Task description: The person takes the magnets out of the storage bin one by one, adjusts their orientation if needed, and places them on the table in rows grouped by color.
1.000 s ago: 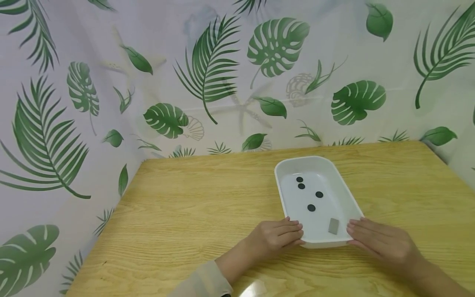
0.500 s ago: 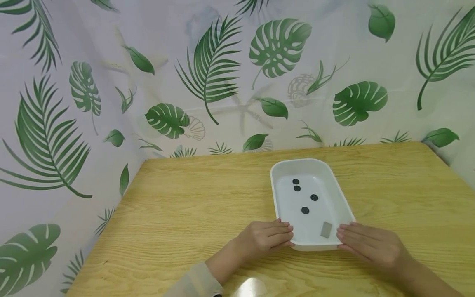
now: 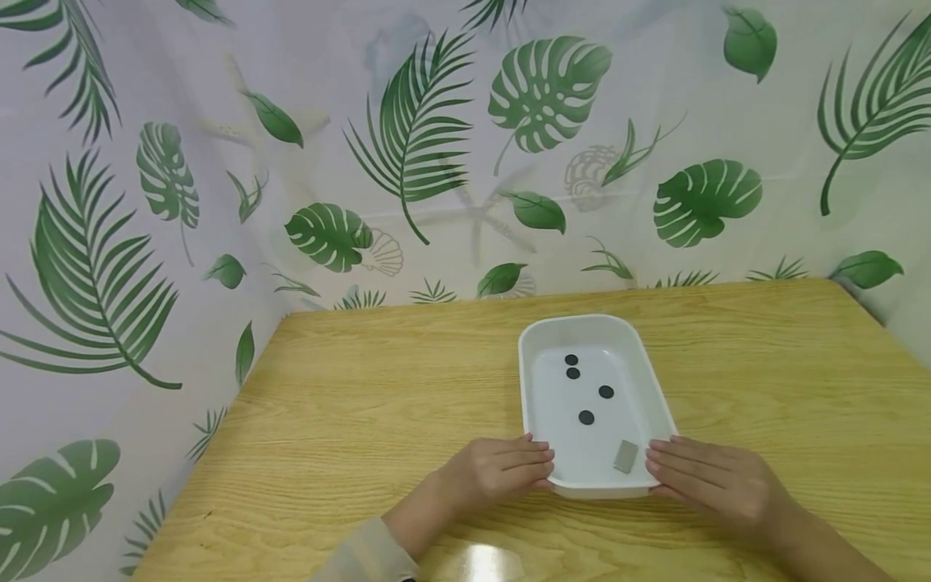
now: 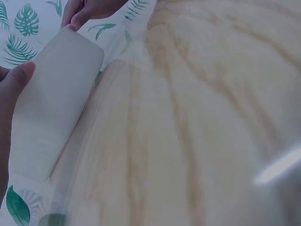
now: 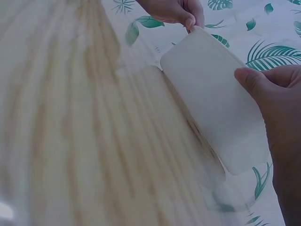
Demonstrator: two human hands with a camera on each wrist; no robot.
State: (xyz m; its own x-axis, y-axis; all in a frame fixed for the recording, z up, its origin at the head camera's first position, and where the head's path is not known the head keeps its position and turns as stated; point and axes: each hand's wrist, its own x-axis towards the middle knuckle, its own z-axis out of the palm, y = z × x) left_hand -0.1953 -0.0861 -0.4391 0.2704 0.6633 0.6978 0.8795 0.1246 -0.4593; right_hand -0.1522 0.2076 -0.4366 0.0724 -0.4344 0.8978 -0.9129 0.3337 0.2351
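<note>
A white rectangular tray (image 3: 602,491) with rounded corners sits right of the table's middle. My left hand (image 3: 494,469) grips its near left corner, fingers over the rim on the inside. At the near right corner my right hand (image 3: 716,478) holds the rim the same way. Both wrist views show the tray's outer wall (image 4: 56,103), with the left thumb (image 4: 21,75) and the right thumb (image 5: 251,80) pressed against the outside. Inside lie several black discs (image 3: 586,417), two of them close together toward the far end, and a small grey rectangular piece (image 3: 625,457) near the right fingers.
A wood-grain table (image 3: 364,380) extends around the tray on all sides. Behind it and along the left hangs a pale cloth (image 3: 451,162) printed with green leaves. Light glints off the table's front (image 3: 486,558).
Both hands have shifted the tray to the left and slightly toward me, straightening it a little. The discs and the grey piece travelled along inside it.
</note>
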